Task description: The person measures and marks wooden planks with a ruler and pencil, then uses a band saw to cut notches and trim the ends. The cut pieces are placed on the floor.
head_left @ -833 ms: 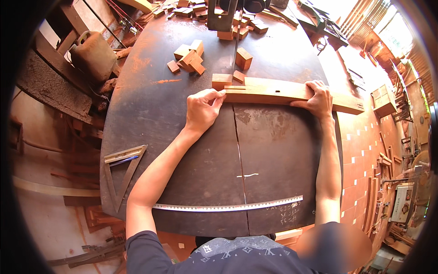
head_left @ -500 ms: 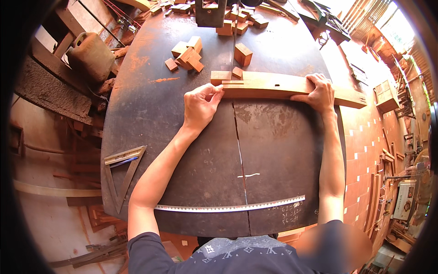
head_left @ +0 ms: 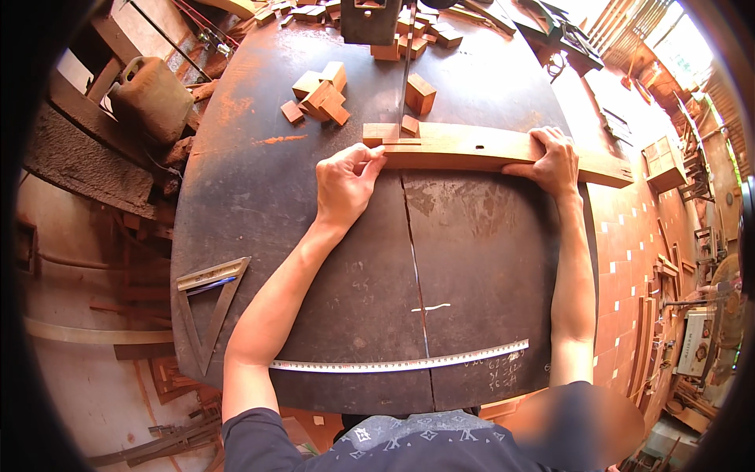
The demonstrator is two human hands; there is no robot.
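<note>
A long, slightly curved wooden piece (head_left: 452,149) lies across the dark metal saw table (head_left: 487,244), with a small dark slot near its middle and a stepped left end. The thin upright bandsaw blade (head_left: 405,86) meets it near that end. My left hand (head_left: 344,185) pinches the near left corner, thumb against fingers. Farther right, my right hand (head_left: 554,161) wraps over the piece, its thumb on the near edge. A little offcut (head_left: 410,124) sits against the far edge beside the blade. Just beyond stands a larger wooden block (head_left: 420,94).
Several cut blocks (head_left: 324,98) cluster left of the blade, and more lie at the far edge under the dark saw guide (head_left: 368,23). A triangular square (head_left: 212,275) with a blue pen (head_left: 211,285) rests at left. A white measuring strip (head_left: 401,365) crosses the near side.
The view has shifted slightly. Both hands keep their grip, and the wooden piece shows almost no movement against the blade.
</note>
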